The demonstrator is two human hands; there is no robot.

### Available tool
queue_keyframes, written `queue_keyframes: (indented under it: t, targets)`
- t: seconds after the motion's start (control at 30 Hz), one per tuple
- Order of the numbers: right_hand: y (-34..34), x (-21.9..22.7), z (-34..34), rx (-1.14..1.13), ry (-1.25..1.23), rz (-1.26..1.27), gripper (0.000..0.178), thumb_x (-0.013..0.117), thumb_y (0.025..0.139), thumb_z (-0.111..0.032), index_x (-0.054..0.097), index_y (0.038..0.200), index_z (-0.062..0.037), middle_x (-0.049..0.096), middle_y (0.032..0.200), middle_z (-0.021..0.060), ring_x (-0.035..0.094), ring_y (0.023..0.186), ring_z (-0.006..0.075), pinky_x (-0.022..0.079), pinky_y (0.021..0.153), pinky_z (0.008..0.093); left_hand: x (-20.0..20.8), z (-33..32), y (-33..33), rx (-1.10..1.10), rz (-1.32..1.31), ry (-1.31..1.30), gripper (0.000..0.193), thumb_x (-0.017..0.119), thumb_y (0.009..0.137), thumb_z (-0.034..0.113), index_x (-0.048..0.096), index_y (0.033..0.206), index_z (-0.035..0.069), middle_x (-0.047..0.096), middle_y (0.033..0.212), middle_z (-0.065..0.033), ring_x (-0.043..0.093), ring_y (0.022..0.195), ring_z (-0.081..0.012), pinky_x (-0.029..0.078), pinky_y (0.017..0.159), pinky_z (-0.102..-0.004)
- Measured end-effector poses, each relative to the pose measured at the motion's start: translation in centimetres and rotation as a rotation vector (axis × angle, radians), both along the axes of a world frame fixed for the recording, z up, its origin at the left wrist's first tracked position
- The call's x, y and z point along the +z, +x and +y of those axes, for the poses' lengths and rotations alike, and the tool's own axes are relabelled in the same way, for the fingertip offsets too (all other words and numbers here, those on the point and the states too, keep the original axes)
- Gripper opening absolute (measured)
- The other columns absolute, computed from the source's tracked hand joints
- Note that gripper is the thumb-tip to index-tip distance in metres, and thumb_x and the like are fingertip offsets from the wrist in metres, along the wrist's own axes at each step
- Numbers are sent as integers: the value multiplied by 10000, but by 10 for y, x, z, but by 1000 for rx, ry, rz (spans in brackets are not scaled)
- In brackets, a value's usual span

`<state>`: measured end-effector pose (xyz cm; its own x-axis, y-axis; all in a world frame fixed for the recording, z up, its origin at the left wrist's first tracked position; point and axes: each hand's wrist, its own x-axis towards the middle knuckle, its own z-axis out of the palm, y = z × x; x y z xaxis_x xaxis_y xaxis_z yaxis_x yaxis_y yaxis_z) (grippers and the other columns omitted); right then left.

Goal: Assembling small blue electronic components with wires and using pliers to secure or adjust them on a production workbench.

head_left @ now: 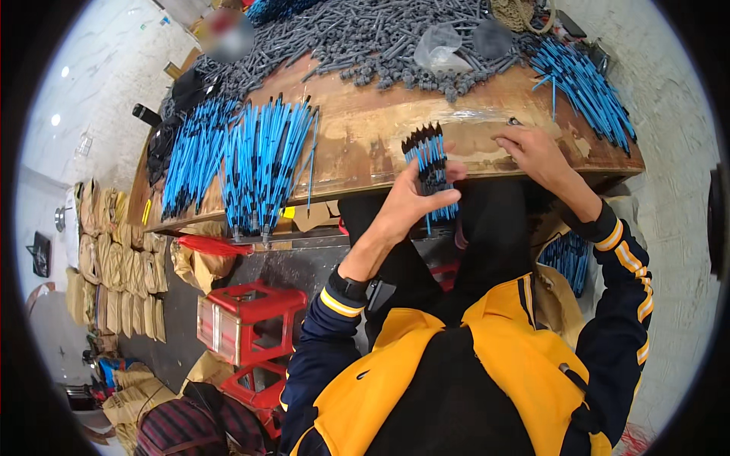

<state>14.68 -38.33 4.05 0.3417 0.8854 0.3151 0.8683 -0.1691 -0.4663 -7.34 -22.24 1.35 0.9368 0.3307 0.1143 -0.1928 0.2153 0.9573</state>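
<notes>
My left hand [407, 201] is wrapped round a bundle of thin blue sticks with black tips [427, 148], held upright just off the table's near edge. Their tips fan out above my fingers, and the lower ends hang below my palm. To the right, my right hand [538, 156] hovers over the wooden table [365, 106], its fingers curled in together. Beside those fingertips is a small dark, shiny piece [514, 121], too small to name. Whether the fingers pinch anything is hidden.
Blue sticks lie in piles at the table's left [262, 159] and far right [585, 91]. A heap of grey plastic parts [357, 42] spreads along the far side, with a clear bag [442, 49]. Red stools [251, 319] and paper-wrapped bundles [122, 251] are at left.
</notes>
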Motion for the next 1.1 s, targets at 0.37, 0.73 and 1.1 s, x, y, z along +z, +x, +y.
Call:
queue_keyframes:
  t: [0.37, 0.73, 1.1]
  targets:
    - [-50, 35, 41, 179, 261, 484, 311, 669, 897, -173, 635, 1159, -10, 679, 1064, 115, 643, 992, 208, 491, 886, 334, -11, 11, 4, -99, 92, -249, 342, 559, 997, 168, 537, 1304, 20, 681, 1120, -165, 673, 1017, -244, 538, 916, -369]
    - [-93, 26, 54, 104, 280, 192, 253, 737, 806, -148, 666, 1001, -2, 679, 959, 132, 684, 854, 267, 541, 720, 354, -43, -12, 14, -15, 21, -117, 229, 579, 993, 134, 606, 1185, 11, 676, 993, -24, 640, 899, -103, 525, 824, -253]
    - [-1, 6, 63, 180, -214, -190, 176, 624, 851, -177, 629, 957, -37, 644, 893, 129, 638, 856, 329, 512, 725, 455, -44, -21, -9, -50, 189, -25, 306, 607, 974, 115, 587, 1264, 21, 712, 1073, -70, 665, 1013, -130, 509, 862, -251]
